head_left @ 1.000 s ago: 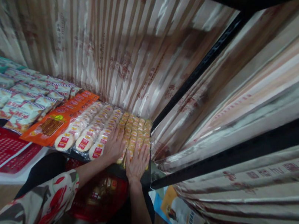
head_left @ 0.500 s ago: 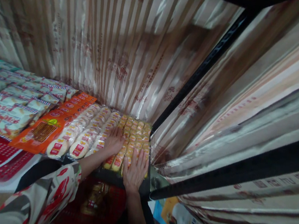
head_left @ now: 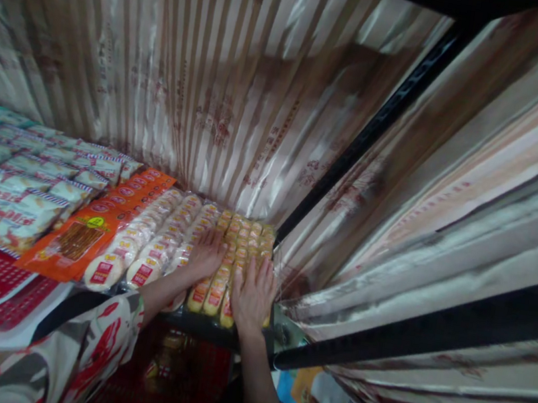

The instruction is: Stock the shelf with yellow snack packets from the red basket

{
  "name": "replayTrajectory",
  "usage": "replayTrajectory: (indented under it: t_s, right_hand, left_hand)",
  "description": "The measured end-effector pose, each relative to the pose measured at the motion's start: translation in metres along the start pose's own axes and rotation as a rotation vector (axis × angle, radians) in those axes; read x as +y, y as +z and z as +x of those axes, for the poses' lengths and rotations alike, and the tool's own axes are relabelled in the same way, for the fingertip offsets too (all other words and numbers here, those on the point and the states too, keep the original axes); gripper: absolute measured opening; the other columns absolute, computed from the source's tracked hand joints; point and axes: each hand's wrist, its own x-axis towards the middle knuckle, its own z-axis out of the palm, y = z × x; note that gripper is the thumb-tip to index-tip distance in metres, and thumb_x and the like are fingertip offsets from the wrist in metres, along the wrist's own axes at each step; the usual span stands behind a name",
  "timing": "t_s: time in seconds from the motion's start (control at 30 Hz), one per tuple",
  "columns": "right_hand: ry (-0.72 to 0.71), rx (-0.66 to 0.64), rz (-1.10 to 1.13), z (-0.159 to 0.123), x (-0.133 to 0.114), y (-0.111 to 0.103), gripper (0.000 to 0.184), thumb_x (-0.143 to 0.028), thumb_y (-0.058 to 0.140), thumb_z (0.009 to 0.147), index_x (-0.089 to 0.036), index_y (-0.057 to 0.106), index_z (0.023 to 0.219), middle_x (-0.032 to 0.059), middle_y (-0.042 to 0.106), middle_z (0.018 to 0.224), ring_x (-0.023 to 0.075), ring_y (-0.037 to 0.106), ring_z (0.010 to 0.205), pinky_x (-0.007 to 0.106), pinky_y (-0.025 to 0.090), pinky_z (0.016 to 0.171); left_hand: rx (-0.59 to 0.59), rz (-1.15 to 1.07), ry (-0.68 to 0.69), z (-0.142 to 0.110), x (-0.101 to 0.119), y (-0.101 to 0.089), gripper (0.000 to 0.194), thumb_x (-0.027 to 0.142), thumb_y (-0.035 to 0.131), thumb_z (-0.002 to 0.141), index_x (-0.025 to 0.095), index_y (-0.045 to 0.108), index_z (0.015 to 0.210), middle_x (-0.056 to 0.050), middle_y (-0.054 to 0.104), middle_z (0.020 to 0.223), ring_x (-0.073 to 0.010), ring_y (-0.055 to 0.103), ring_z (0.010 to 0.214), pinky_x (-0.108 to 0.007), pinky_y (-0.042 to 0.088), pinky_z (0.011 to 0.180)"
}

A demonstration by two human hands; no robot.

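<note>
Both hands are resting palm-down at the rows of yellow packets [head_left: 216, 294].
The right hand [head_left: 253, 297] is lying flat over the packets, its fingers extended and slightly parted; the left hand [head_left: 206, 258] is reaching across their left edge, its fingers stretching forward. Packets are showing between the hands and ahead of the fingertips. White round packs [head_left: 143, 270] are lying just left of the left hand, an orange pouch [head_left: 79, 237] is lying farther left, and a black post [head_left: 376, 126] is slanting up beyond the right hand.
</note>
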Motion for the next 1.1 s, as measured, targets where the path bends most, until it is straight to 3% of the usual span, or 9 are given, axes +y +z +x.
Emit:
replayTrajectory:
  t_s: [0.2, 0.4, 0.73, 0.97, 1.1]
  right_hand:
    - [-0.053, -0.217, 0.015, 0.051, -0.007, 0.005, 0.051, -0.045, 0.029, 0.092, -0.020, 0.045, 0.133, 0.0118, 0.039, 0.142, 0.0259, 0.025, 0.136, 0.042, 0.018, 0.107]
    - [-0.012, -0.371, 0.018, 0.062, -0.006, 0.016, 0.055, -0.050, 0.029, 0.091, -0.020, 0.041, 0.136, 0.0125, 0.035, 0.144, 0.0263, 0.025, 0.136, 0.042, 0.017, 0.108]
    - [-0.016, -0.355, 0.085, 0.060, -0.013, 0.020, 0.054, -0.043, 0.031, 0.091, -0.017, 0.038, 0.138, 0.0120, 0.038, 0.143, 0.0267, 0.027, 0.135, 0.040, 0.021, 0.108]
    - [-0.023, -0.274, 0.056, 0.068, -0.005, 0.015, 0.050, -0.043, 0.030, 0.092, -0.021, 0.041, 0.136, 0.0095, 0.036, 0.145, 0.0239, 0.026, 0.135, 0.040, 0.019, 0.108]
    - [0.076, -0.208, -0.029, 0.077, 0.006, 0.012, 0.051, -0.044, 0.028, 0.092, -0.021, 0.043, 0.134, 0.0107, 0.034, 0.145, 0.0288, 0.023, 0.136, 0.046, 0.017, 0.107]
  left_hand:
    - [-0.024, 0.031, 0.015, 0.003, 0.007, -0.002, 0.053, 0.036, 0.018, 0.094, 0.006, 0.039, 0.133, -0.017, 0.044, 0.138, -0.0245, 0.036, 0.130, -0.041, 0.025, 0.109]
    - [-0.056, 0.055, 0.067, 0.006, 0.007, 0.001, 0.052, 0.032, 0.018, 0.094, 0.003, 0.038, 0.132, -0.018, 0.043, 0.138, -0.0233, 0.035, 0.131, -0.039, 0.025, 0.108]
    - [-0.086, 0.044, 0.046, 0.006, 0.004, 0.006, 0.052, 0.032, 0.018, 0.094, 0.003, 0.040, 0.131, -0.017, 0.043, 0.138, -0.0229, 0.036, 0.131, -0.040, 0.024, 0.110]
    - [-0.069, 0.071, 0.048, 0.004, 0.006, -0.005, 0.051, 0.034, 0.020, 0.093, 0.008, 0.042, 0.131, -0.016, 0.041, 0.140, -0.0256, 0.034, 0.131, -0.043, 0.025, 0.108]
    - [-0.053, 0.083, 0.083, 0.005, 0.012, -0.010, 0.050, 0.036, 0.024, 0.093, 0.013, 0.040, 0.134, -0.013, 0.036, 0.144, -0.0257, 0.030, 0.134, -0.046, 0.020, 0.110]
